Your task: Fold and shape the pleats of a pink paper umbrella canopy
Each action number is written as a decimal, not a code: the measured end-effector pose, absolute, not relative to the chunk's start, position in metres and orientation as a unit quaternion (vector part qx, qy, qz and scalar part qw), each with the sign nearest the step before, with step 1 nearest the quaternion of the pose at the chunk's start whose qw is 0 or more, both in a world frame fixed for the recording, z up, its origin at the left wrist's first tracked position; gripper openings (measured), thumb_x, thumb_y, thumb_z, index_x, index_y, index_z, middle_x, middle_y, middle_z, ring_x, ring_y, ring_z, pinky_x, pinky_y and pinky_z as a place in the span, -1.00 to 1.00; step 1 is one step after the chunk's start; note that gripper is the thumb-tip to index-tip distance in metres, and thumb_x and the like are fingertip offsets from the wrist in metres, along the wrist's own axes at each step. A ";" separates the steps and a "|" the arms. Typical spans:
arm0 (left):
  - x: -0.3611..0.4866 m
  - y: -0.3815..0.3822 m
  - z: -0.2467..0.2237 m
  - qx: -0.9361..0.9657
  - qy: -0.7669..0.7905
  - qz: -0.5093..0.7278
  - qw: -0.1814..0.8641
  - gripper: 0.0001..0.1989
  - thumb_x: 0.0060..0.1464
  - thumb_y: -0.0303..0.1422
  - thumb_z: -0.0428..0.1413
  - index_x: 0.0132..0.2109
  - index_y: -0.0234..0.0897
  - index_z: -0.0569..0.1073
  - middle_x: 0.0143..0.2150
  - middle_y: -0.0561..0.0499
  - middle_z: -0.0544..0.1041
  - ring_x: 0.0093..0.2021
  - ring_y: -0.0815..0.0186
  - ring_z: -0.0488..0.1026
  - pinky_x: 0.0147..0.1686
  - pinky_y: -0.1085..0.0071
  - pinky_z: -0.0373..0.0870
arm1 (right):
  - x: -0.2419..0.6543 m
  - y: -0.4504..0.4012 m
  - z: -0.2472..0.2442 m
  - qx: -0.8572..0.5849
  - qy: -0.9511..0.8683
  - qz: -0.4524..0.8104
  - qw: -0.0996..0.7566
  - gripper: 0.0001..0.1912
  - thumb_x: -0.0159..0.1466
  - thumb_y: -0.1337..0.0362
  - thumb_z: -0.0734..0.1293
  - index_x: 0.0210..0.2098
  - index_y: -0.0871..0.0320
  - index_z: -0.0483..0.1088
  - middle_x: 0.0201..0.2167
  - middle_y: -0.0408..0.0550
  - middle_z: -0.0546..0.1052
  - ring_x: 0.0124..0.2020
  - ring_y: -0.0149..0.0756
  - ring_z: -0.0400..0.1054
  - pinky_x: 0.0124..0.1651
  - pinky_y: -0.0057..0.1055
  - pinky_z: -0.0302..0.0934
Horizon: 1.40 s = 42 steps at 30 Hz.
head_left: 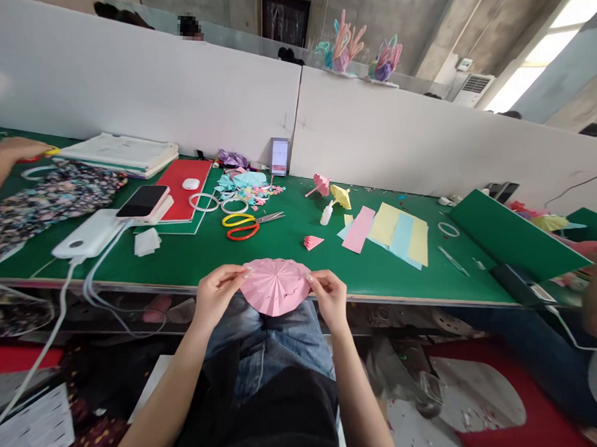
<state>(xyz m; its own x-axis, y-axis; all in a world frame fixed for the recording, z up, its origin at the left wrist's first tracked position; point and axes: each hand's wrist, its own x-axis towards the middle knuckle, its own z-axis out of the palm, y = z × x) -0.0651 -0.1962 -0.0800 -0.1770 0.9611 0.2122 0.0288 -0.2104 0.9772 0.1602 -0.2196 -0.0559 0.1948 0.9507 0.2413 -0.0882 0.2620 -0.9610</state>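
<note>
From my remote seat, I see the pleated pink paper disc (pixel 275 287) above the jeans (pixel 297 340), by the near edge of the green table (pixel 380 281). It lies directly between the left hand (pixel 221 289) and right hand (pixel 328 295), long axis running side to side; thumb and fingers pinch each end, neither hand nearer. Beyond I make out a folded pink piece (pixel 313 242), scissors (pixel 243 230) to its left, then small paper umbrellas (pixel 340 197).
</note>
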 end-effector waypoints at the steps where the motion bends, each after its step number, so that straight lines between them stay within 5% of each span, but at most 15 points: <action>1: -0.064 -0.197 -0.080 0.501 0.490 0.599 0.387 -0.77 -0.17 -0.25 0.29 -0.35 -0.29 0.53 -0.36 -0.05 0.61 -0.34 0.26 0.54 -0.40 0.48 0.48 | 0.160 -0.220 -0.056 -0.446 -0.479 0.404 0.638 -0.79 0.06 0.15 0.43 -0.50 0.17 0.45 -0.60 -0.13 0.50 -0.58 -0.41 0.33 -0.50 -0.47 0.26; 7: -0.061 -0.197 -0.079 0.489 0.487 0.625 0.365 -0.78 -0.19 -0.24 0.29 -0.39 -0.28 0.53 -0.40 -0.01 0.58 -0.37 0.29 0.51 -0.37 0.48 0.45 | 0.158 -0.222 -0.052 -0.433 -0.477 0.376 0.666 -0.86 0.02 0.20 0.45 -0.51 0.13 0.50 -0.34 -0.01 0.58 -0.31 -0.23 0.46 -0.29 -0.35 0.35; 13: -0.067 -0.192 -0.081 0.501 0.471 0.585 0.431 -0.62 -0.20 -0.19 0.29 -0.21 -0.30 0.57 -0.22 -0.13 0.61 -0.24 0.17 0.54 -0.30 0.37 0.50 | 0.161 -0.224 -0.051 -0.439 -0.476 0.373 0.665 -0.91 0.02 0.27 0.47 -0.51 0.14 0.50 -0.48 -0.08 0.58 -0.43 -0.31 0.45 -0.35 -0.41 0.33; 21: -0.069 -0.191 -0.086 0.499 0.472 0.586 0.429 -0.76 -0.20 -0.23 0.30 -0.39 -0.30 0.54 -0.41 -0.04 0.58 -0.34 0.23 0.50 -0.36 0.41 0.45 | 0.160 -0.221 -0.053 -0.456 -0.463 0.381 0.657 -0.68 -0.02 0.22 0.49 -0.25 0.14 0.49 -0.58 -0.15 0.54 -0.57 -0.38 0.38 -0.48 -0.45 0.31; 24: -0.064 -0.187 -0.086 0.493 0.462 0.609 0.415 -0.76 -0.17 -0.19 0.27 -0.42 -0.28 0.50 -0.44 0.01 0.54 -0.36 0.27 0.47 -0.36 0.43 0.41 | 0.158 -0.219 -0.053 -0.462 -0.465 0.383 0.651 -0.74 -0.03 0.21 0.48 -0.33 0.16 0.53 -0.57 -0.11 0.56 -0.55 -0.36 0.39 -0.47 -0.43 0.33; 30: -0.049 -0.189 -0.075 0.491 0.407 0.624 0.451 -0.77 -0.05 -0.20 0.21 -0.33 -0.27 0.46 -0.12 -0.10 0.55 -0.07 0.19 0.47 -0.07 0.32 0.37 | 0.157 -0.217 -0.054 -0.460 -0.460 0.372 0.663 -0.87 -0.02 0.23 0.48 -0.51 0.15 0.54 -0.48 -0.04 0.61 -0.49 -0.30 0.44 -0.44 -0.41 0.33; 33: -0.042 -0.191 -0.072 0.477 0.392 0.610 0.496 -0.77 0.00 -0.21 0.19 -0.31 -0.29 0.44 -0.08 -0.16 0.55 -0.08 0.14 0.50 -0.08 0.23 0.39 | 0.157 -0.216 -0.055 -0.456 -0.453 0.359 0.677 -0.89 -0.03 0.24 0.48 -0.53 0.14 0.53 -0.50 -0.06 0.60 -0.48 -0.29 0.45 -0.43 -0.39 0.34; 38: -0.036 -0.190 -0.073 0.434 0.396 0.598 0.545 -0.72 -0.10 -0.20 0.26 -0.37 -0.29 0.40 -0.02 -0.13 0.50 -0.06 0.18 0.49 -0.13 0.36 0.41 | 0.155 -0.215 -0.056 -0.461 -0.441 0.329 0.696 -0.86 -0.03 0.22 0.48 -0.53 0.14 0.51 -0.51 -0.05 0.60 -0.46 -0.25 0.46 -0.39 -0.35 0.36; 42: -0.034 -0.194 -0.073 0.425 0.383 0.539 0.618 -0.55 -0.03 -0.07 0.18 -0.05 -0.20 0.37 0.05 -0.15 0.46 -0.01 0.16 0.47 -0.15 0.35 0.44 | 0.153 -0.215 -0.056 -0.469 -0.435 0.316 0.701 -0.84 -0.02 0.20 0.48 -0.51 0.14 0.51 -0.48 -0.03 0.60 -0.44 -0.23 0.47 -0.38 -0.33 0.37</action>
